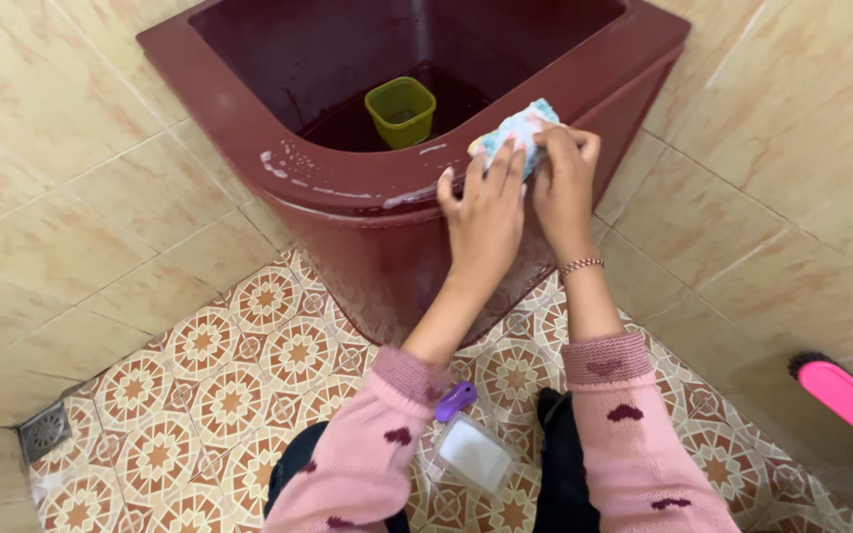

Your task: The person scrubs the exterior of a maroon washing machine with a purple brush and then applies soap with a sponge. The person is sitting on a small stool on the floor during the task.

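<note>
A dark red corner water tub (249, 109) stands against the tiled walls, its front rim smeared with white soap foam (293, 170). Both my hands press a blue-and-white sponge (517, 128) onto the rim at the right. My left hand (484, 212) lies flat with fingers over the sponge's lower side. My right hand (565, 183), with a bead bracelet on its wrist, grips the sponge from the right. A small green dipper cup (401, 111) sits inside the tub.
On the patterned floor tiles between my knees lies a clear container of white powder (473, 454) with a purple cap (455, 401). A pink brush (851, 400) pokes in at the right wall. A floor drain (44, 431) is at lower left.
</note>
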